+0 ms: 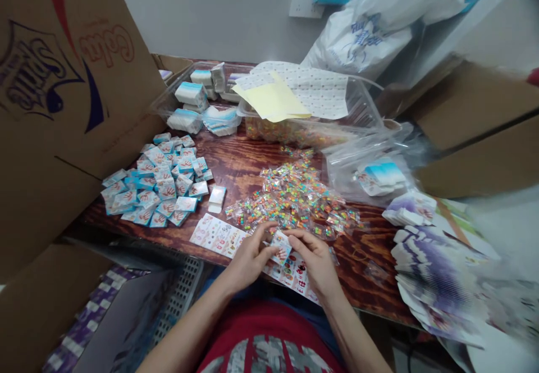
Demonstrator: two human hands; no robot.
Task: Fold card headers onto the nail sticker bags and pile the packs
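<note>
Near the table's front edge, my left hand (255, 255) and my right hand (315, 258) grip a small printed box (281, 246) between them, fingers pinched on its two sides. White and light blue, it carries a red hand picture. Beneath my hands lies a printed sticker sheet (219, 235), partly covered by them. Just beyond is a heap of small clear packets (290, 193) with bright coloured pieces inside. A single white box (217, 199) stands apart to the left, beside a large pile of similar small boxes (158, 182).
Clear plastic tubs (357, 98) at the back hold packets and bundled cartons (191, 93); papers (273, 98) lie on top. A tall cardboard box (71, 64) walls the left. Plastic bags (370, 165) and purple-white flat cartons (433, 266) fill the right side of the wooden table (240, 151).
</note>
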